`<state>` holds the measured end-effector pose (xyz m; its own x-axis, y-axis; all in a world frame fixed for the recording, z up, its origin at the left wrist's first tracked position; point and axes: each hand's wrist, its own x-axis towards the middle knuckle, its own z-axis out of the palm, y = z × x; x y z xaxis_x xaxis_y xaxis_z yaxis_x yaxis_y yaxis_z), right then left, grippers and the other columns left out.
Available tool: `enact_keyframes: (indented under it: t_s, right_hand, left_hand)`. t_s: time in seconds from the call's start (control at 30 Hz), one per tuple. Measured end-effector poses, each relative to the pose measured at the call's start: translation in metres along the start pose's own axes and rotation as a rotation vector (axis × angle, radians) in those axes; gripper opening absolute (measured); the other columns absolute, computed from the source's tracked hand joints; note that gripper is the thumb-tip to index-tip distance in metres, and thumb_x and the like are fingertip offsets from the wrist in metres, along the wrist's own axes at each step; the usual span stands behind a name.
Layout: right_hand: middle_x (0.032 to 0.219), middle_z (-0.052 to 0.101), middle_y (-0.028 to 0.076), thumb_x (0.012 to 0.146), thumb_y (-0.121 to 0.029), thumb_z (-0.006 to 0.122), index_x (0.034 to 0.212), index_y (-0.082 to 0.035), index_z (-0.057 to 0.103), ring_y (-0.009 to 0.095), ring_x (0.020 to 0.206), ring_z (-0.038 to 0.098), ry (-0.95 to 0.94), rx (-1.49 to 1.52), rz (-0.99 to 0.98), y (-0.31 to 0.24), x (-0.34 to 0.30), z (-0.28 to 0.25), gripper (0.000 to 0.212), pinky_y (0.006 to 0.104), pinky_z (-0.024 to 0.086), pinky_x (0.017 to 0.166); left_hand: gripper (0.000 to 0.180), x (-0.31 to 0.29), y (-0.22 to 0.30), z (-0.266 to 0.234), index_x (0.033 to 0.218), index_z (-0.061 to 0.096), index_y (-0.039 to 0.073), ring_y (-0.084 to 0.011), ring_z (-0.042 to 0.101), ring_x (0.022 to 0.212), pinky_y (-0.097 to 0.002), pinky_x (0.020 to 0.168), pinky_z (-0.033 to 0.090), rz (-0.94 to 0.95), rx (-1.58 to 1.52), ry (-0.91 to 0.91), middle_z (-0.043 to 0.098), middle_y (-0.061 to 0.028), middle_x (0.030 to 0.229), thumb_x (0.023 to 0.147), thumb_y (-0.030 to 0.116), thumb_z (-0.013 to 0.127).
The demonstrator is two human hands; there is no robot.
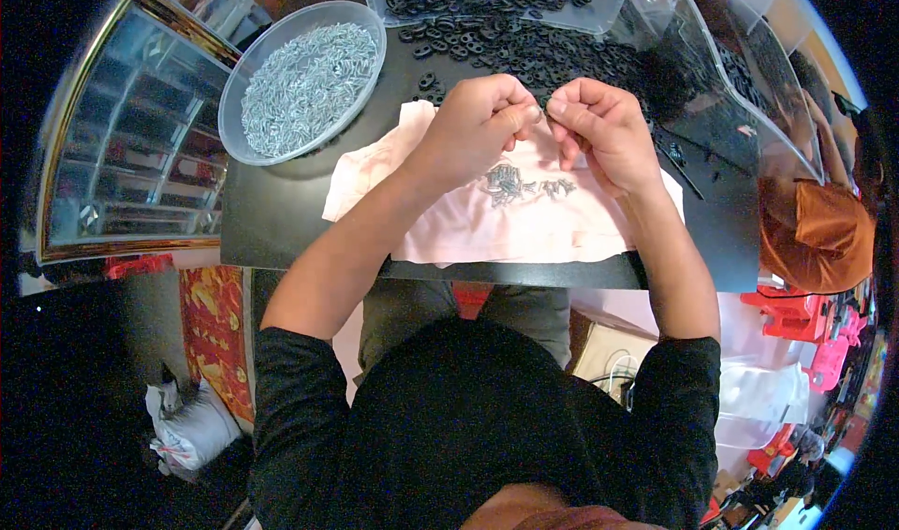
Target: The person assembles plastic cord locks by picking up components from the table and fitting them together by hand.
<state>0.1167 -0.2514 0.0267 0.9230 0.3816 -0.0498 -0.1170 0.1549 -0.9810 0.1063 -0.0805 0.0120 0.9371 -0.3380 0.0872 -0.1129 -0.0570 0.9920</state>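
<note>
My left hand (489, 116) and my right hand (607, 129) meet above a pale pink cloth (510, 238), thumbs and fingertips pinched close together. Something small sits between the fingertips, mostly hidden and too tiny to name. Below them on the cloth lies a small heap of silvery, screw-like metal pins (506, 184), with a smaller cluster of pins (557, 188) to its right. Just beyond my hands, small black oval parts with holes (487, 48) are spread over the dark table (272, 221).
A clear round bowl (228, 123) full of similar metal pins stands at the far left. Behind the black parts is a clear plastic bin (609, 10) holding more of them. A thin dark tool (684, 172) lies right of the cloth. A gold-framed glass panel (131, 137) leans on the left.
</note>
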Motion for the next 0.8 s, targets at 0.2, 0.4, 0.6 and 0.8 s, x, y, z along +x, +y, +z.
enact_keyframes:
  t_s: [0.2, 0.4, 0.6, 0.8]
  right_hand:
    - [0.058, 0.054, 0.002, 0.08, -0.007, 0.059, 0.073, -0.001, 0.056, 0.007, 0.042, 0.047, 0.008, -0.088, -0.029, 0.0031, 0.0004, 0.0015, 0.009, 0.0202, 0.042, 0.038]
    - [0.055, 0.053, 0.002, 0.08, -0.005, 0.057, 0.071, -0.002, 0.056, 0.006, 0.041, 0.046, 0.047, -0.117, -0.073, 0.0085, -0.0012, 0.008, 0.009, 0.0206, 0.039, 0.037]
    - [0.057, 0.054, 0.002, 0.08, -0.005, 0.057, 0.074, -0.002, 0.056, 0.007, 0.043, 0.047, 0.075, -0.094, -0.08, 0.0066, 0.0054, 0.0052, 0.007, 0.0209, 0.04, 0.039]
    - [0.058, 0.054, 0.002, 0.08, -0.004, 0.058, 0.075, -0.001, 0.056, 0.007, 0.045, 0.048, 0.108, -0.031, -0.111, 0.0077, 0.0065, 0.0037, 0.006, 0.0207, 0.042, 0.042]
  left_hand:
    - [0.009, -0.0007, -0.0028, -0.0008, 0.079, 0.052, 0.005, -0.0038, 0.043, 0.052, -0.0181, 0.045, 0.035, 0.01, 0.094, 0.008, 0.049, 0.0024, 0.061, 0.084, 0.012, 0.052]
    - [0.009, 0.0022, -0.0044, -0.0016, 0.076, 0.052, 0.005, -0.0037, 0.043, 0.052, -0.0188, 0.045, 0.036, 0.135, 0.273, 0.044, 0.048, 0.0026, 0.06, 0.083, 0.01, 0.053]
    - [0.021, 0.006, -0.0004, -0.0038, 0.076, 0.054, 0.005, -0.0042, 0.045, 0.052, -0.0183, 0.045, 0.036, -0.029, -0.065, -0.006, 0.05, 0.0021, 0.061, 0.088, 0.021, 0.047]
    - [0.025, 0.004, -0.0041, -0.0079, 0.076, 0.055, 0.005, -0.0043, 0.044, 0.05, -0.0171, 0.044, 0.035, -0.17, -0.275, -0.071, 0.05, 0.0018, 0.061, 0.088, 0.024, 0.046]
